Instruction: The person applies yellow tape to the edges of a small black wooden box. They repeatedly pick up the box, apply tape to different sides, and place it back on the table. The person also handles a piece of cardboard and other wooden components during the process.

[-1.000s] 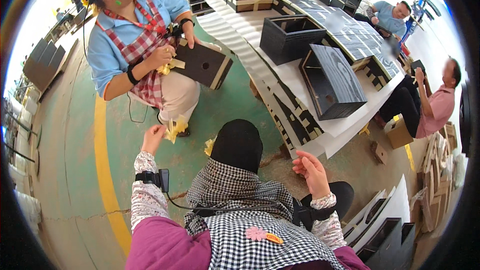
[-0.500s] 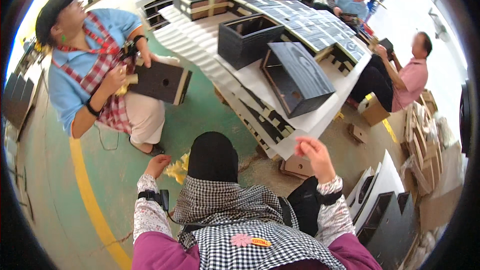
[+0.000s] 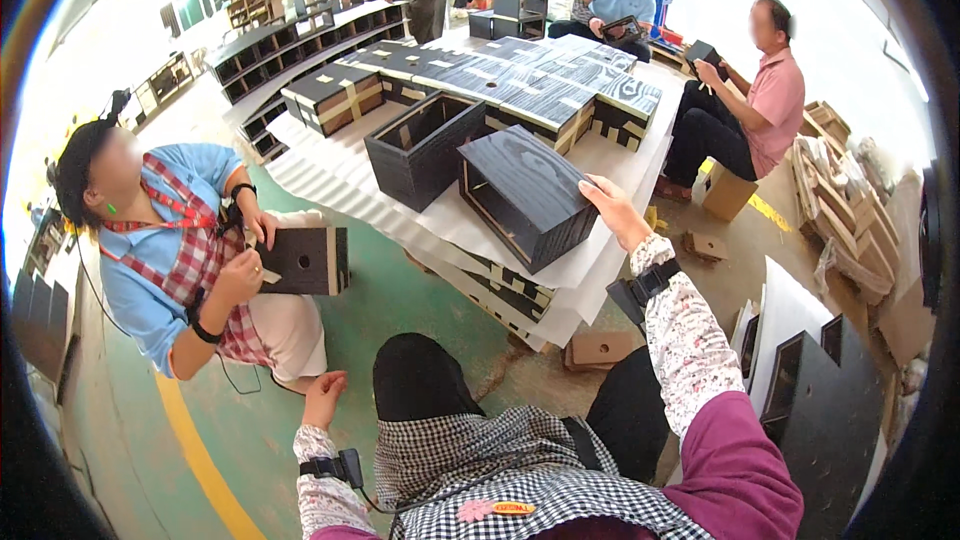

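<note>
My right hand [image 3: 614, 212] reaches to the near right corner of a black wooden box [image 3: 525, 180], its fingers closed on the top panel's edge. The box lies on its side at the table's near edge, its open side facing left and a wood grain showing on top. Beside it, a second black box [image 3: 422, 152] stands with its opening upward. Low on the left, my left hand [image 3: 323, 398] hangs over the green floor near a co-worker's knee. Its fingers are loosely curled together, and nothing shows in them.
Taped black boxes [image 3: 490, 85] cover the table's far part, over white foam sheets [image 3: 330, 172]. At left, a co-worker holds a black box with a hole [image 3: 304, 261]. Two people sit beyond the table. Black panels [image 3: 825, 410] and cardboard pieces [image 3: 835, 175] stand at right.
My right hand has moved forward from the air onto the box's edge. My left hand stays low over the floor. The view has tilted up, showing more of the room.
</note>
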Tool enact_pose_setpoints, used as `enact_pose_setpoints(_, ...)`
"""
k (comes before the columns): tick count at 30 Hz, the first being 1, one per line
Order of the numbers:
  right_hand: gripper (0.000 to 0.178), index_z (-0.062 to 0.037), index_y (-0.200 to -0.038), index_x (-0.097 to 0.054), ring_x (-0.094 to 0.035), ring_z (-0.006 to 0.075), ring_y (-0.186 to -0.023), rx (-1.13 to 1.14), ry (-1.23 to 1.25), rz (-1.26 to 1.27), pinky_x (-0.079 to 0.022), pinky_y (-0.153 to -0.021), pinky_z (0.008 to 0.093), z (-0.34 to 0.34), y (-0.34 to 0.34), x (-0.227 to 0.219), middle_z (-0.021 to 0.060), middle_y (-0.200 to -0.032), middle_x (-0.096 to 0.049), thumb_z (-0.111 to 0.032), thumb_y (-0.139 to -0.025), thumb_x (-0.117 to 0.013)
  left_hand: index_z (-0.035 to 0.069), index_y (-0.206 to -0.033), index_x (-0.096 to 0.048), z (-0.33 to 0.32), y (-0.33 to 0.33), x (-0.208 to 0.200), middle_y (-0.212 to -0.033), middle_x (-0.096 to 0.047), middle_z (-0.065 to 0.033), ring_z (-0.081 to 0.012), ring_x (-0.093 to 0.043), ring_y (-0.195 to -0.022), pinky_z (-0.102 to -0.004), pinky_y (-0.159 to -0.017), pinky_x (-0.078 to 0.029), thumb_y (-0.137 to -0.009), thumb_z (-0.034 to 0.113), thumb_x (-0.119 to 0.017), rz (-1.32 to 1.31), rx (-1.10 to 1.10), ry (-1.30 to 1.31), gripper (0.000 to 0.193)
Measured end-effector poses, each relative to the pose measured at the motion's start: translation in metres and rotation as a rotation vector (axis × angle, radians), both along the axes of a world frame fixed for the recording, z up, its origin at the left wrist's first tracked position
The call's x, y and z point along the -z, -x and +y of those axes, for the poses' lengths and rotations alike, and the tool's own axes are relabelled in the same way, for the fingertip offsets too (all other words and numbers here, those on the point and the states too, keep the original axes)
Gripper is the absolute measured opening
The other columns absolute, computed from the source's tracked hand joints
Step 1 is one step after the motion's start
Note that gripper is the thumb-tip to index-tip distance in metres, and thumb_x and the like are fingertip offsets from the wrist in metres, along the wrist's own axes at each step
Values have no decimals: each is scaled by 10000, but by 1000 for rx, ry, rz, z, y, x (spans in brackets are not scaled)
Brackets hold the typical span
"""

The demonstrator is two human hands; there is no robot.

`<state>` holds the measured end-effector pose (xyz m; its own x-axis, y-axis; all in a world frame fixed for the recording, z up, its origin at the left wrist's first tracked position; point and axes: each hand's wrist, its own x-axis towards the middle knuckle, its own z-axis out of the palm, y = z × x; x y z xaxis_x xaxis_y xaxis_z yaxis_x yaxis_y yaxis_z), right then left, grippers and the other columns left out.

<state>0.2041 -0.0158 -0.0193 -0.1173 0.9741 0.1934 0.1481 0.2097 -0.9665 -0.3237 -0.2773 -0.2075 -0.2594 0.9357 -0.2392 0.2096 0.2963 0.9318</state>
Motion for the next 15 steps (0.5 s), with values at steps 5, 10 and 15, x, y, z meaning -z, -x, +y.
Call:
enact_pose_setpoints(5, 394, 15, -1181, -576, -526, 78, -987, -163, 195, 2, -416, -864, 226, -16, 0, -22, 18, -1085, -608, -288, -929, -558, -19, -1131, -579, 2, -7, -27, -1011, -639, -69, -132, -604, -907, -246, -793, -478, -923, 158, -557, 0, -5, -8, 274)
enact_pose_setpoints(10, 408, -47, -1046, -652, -573, 99, -879, -417, 520, -18, -456, -802, 270, -28, -17, -19, 8, -987, -630, -400, -841, -646, -30, -1116, -575, 34, -20, -42, -1040, -616, -96, -154, -585, -946, -265, -821, -465, -939, 192, -539, -114, 63, -107, 287)
enact_pose_setpoints(15, 372, -31, -1085, -628, -570, 139, -891, -376, 321, 420, -452, -807, 297, -54, 21, -1, 13, -1029, -630, -319, -849, -631, 13, -1151, -537, 61, 8, -34, -1024, -607, -72, -143, -586, -924, -267, -825, -479, -937, 243, -551, 125, 35, -75, 314)
